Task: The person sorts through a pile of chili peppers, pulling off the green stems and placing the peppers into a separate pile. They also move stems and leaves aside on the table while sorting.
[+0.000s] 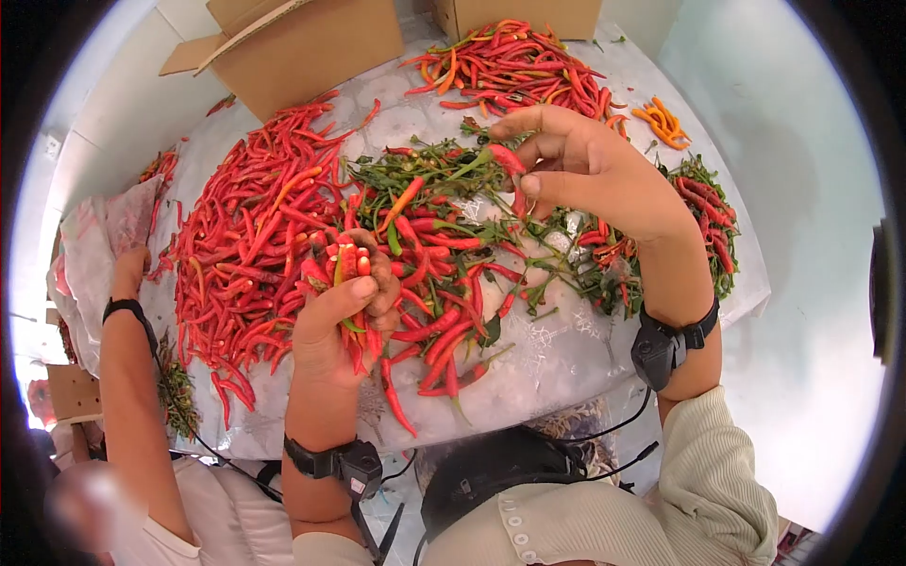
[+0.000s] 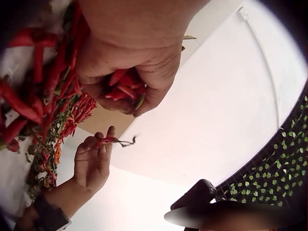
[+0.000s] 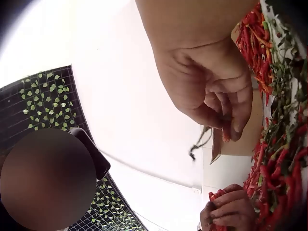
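My left hand (image 1: 327, 325) grips a bunch of red chili peppers (image 1: 350, 262), their cut ends poking up beside the thumb. In the left wrist view the same bunch (image 2: 126, 90) fills the curled fingers, one greenish pepper among the red. Higher and to the right, my right hand (image 1: 604, 174) pinches a single red chili pepper (image 1: 508, 158) between thumb and fingertips. Its thin stem (image 3: 198, 144) hangs out to the side in the right wrist view. Loose peppers with green stems (image 1: 444, 330) lie on the table between the hands.
A large heap of red peppers (image 1: 245, 236) covers the table's left side; another pile (image 1: 528, 71) lies at the back. Green stems (image 1: 406, 184) sit mid-table, with more greenery (image 1: 703, 174) at right. Cardboard boxes (image 1: 311, 57) stand behind. Another person's arm (image 1: 132, 368) reaches in at left beside a plastic bag (image 1: 94, 255).
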Action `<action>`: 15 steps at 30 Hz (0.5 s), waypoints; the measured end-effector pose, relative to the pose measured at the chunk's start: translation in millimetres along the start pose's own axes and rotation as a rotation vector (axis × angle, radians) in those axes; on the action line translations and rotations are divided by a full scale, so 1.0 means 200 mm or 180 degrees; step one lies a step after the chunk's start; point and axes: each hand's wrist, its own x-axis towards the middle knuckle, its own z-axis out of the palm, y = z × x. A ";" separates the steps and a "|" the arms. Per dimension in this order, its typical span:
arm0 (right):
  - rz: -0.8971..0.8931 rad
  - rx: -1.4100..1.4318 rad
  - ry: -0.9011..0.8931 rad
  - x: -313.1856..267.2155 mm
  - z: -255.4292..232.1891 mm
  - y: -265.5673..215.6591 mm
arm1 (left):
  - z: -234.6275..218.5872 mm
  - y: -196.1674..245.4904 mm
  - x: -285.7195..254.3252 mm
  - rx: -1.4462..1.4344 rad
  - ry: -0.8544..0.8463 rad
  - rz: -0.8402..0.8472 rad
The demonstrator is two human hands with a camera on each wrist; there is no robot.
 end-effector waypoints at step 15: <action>0.0319 0.0009 0.0285 -0.04 0.03 -0.02 | 0.01 0.00 -0.01 0.0120 0.0002 0.0038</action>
